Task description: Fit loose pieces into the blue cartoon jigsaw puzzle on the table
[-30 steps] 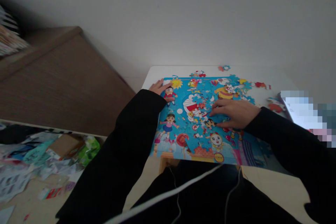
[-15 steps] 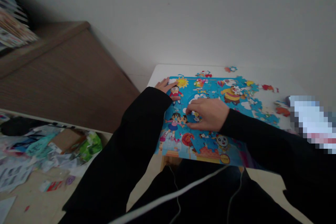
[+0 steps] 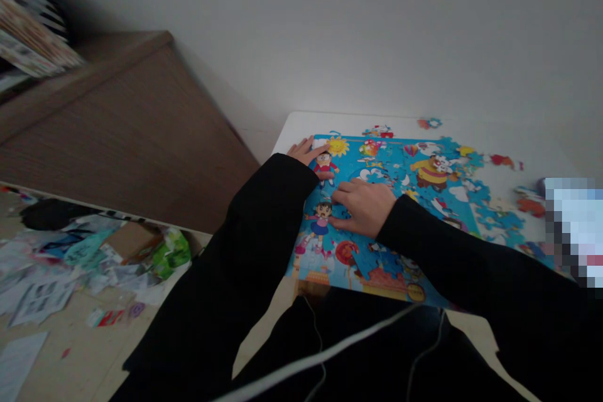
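A blue cartoon jigsaw puzzle (image 3: 351,166) lies partly assembled on a white table. My left hand (image 3: 305,149) rests with fingers stretched out over its upper left corner, beside the sun picture. Over the left middle of the puzzle, my right hand (image 3: 365,206) is curled, palm down. Its thumb and fingertips close around a puzzle piece (image 3: 328,208) with a dark-haired girl's face, level with the picture. The undersides of the right fingers are hidden, so how firm the grip is cannot be seen.
Loose puzzle pieces (image 3: 502,217) lie along the right side, more pieces (image 3: 379,131) at the back edge. A blurred-out object (image 3: 577,226) stands at far right. A brown cabinet (image 3: 117,119) is left, with clutter (image 3: 127,251) below. A white cable (image 3: 320,355) crosses my lap.
My right hand has moved left across the puzzle, bringing the girl's face piece in line with the picture around it. The left hand stays on the corner. The view has shifted slightly.
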